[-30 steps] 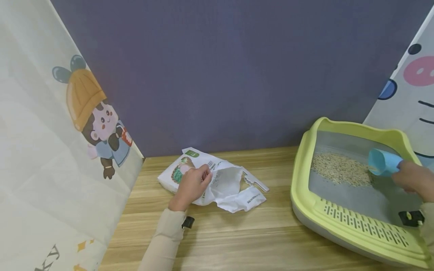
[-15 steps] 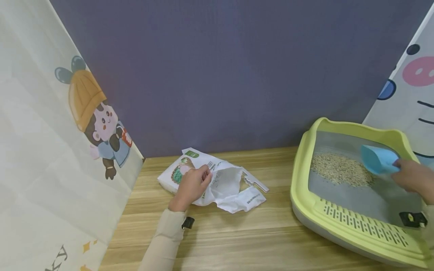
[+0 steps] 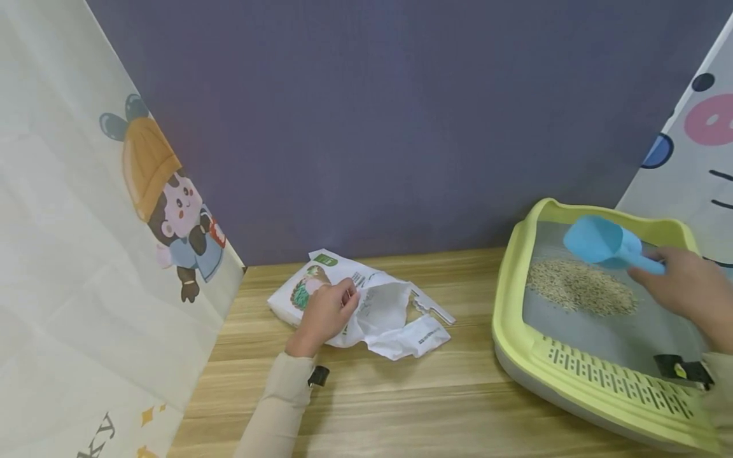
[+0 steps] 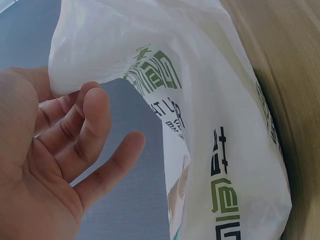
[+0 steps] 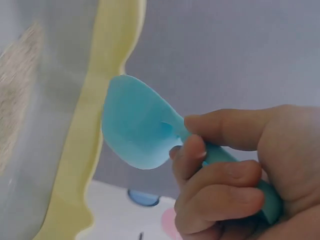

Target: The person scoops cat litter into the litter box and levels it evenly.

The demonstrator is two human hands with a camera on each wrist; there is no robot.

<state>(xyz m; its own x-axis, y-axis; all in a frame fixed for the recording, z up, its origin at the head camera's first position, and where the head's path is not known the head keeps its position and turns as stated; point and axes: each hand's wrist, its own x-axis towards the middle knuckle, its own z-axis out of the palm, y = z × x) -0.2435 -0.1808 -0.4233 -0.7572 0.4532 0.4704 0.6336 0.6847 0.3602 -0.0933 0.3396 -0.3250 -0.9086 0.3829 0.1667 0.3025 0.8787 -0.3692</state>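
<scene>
In the head view, my left hand [image 3: 325,313] pinches the torn mouth of a white cat litter bag [image 3: 382,310]. The bag lies on its side, with its opening facing right. Up close in the left wrist view, the bag's printed film [image 4: 227,155] is caught between thumb and index finger, the other fingers loosely bent. My right hand [image 3: 690,289] grips the handle of a light blue scoop [image 3: 595,240] above the litter box [image 3: 505,305]. From the right wrist, the scoop's bowl [image 5: 137,122] looks empty. Below it, a heap of pale litter [image 3: 578,287] covers part of the grey pan.
A torn-off white strip [image 3: 433,306] lies beside the bag's mouth. Wooden tabletop [image 3: 401,397] runs between bag and box. A dark wall panel [image 3: 366,127] stands behind, with printed curtains at left and right. The box has a raised yellow-green rim.
My right hand has lifted the scoop and swung it leftward over the box, and its bowl has turned over from facing the litter. The left hand and bag have stayed put.
</scene>
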